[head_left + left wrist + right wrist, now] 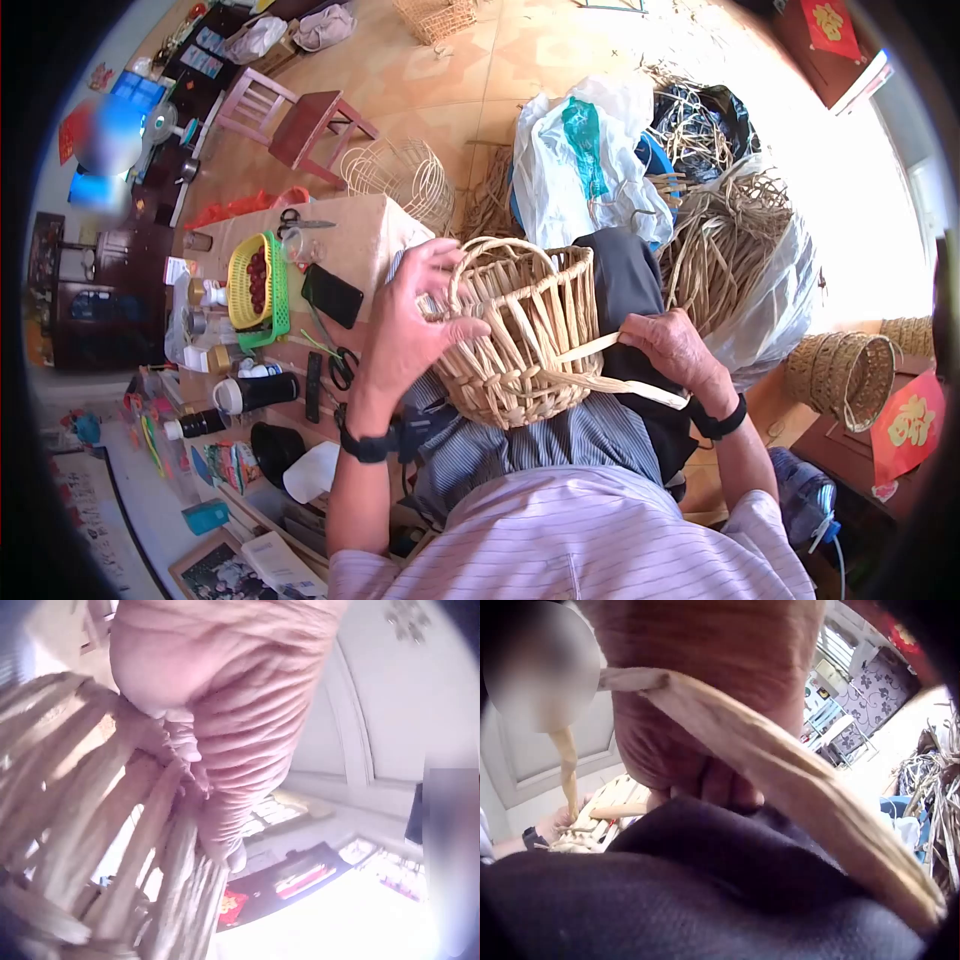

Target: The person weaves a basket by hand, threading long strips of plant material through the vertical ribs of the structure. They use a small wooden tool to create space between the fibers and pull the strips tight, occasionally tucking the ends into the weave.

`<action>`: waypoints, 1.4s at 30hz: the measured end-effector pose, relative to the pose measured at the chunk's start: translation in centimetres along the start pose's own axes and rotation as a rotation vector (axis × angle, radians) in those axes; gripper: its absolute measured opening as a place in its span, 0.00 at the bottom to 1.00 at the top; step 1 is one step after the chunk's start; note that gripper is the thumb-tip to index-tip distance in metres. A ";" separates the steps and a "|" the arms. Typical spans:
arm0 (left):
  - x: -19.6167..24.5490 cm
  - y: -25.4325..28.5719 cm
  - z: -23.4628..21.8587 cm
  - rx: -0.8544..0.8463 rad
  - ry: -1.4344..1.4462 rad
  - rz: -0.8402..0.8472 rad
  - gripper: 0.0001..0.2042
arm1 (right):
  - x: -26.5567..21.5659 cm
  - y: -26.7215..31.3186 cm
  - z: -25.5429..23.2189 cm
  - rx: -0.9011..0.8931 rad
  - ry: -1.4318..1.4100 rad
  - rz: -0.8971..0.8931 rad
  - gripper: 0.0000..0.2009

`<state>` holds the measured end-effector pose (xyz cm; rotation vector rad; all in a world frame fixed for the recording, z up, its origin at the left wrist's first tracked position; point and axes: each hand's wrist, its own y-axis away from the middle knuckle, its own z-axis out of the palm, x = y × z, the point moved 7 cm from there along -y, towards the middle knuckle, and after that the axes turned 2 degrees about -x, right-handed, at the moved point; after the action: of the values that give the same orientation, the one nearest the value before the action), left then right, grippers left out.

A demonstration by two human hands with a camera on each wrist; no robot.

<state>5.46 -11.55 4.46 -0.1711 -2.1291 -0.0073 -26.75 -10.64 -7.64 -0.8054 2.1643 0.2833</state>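
We had the woven basket (510, 350) on our lap, tipped a bit, with its open top facing away from us. Our left hand (410, 310) was at its left side, by the looped handle (497, 243). That hand was wide open, thumb and fingers well apart and a little bent, touching the basket. We could not tell how hard it pressed.

Our right hand (672, 350) was nearly closed. Its thumb and fingers pinched the thin strip (588, 348), which ran out from the basket's right side. A wider strip (640, 389) came out just below it, and its end lay under our right hand.

On our left was the table (345, 225), with the black phone (333, 296), some scissors (306, 222) and the yellow tray (238, 287) of little red round things. Past it stood the red chair (305, 130). On our right was a big bunch of dry stalks (730, 240) in a see-through bag (790, 290). The white bag (545, 190) sat in front of us.
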 end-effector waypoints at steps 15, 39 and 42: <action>8.4 2.0 6.4 -0.555 -0.658 0.659 0.13 | -0.3 -0.8 -0.7 -0.023 -0.033 -0.081 0.07; 7.6 1.6 7.2 -0.688 -0.774 0.982 0.08 | 0.3 -1.7 -1.4 -0.066 -0.040 -0.111 0.08; 7.5 1.8 7.4 -0.707 -0.808 1.029 0.08 | -0.3 -2.1 -2.6 -0.103 0.022 -0.117 0.07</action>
<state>-4.46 -8.32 6.68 -1.9238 -2.4511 -0.0990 -26.89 -13.26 -5.57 -0.9939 2.1268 0.3289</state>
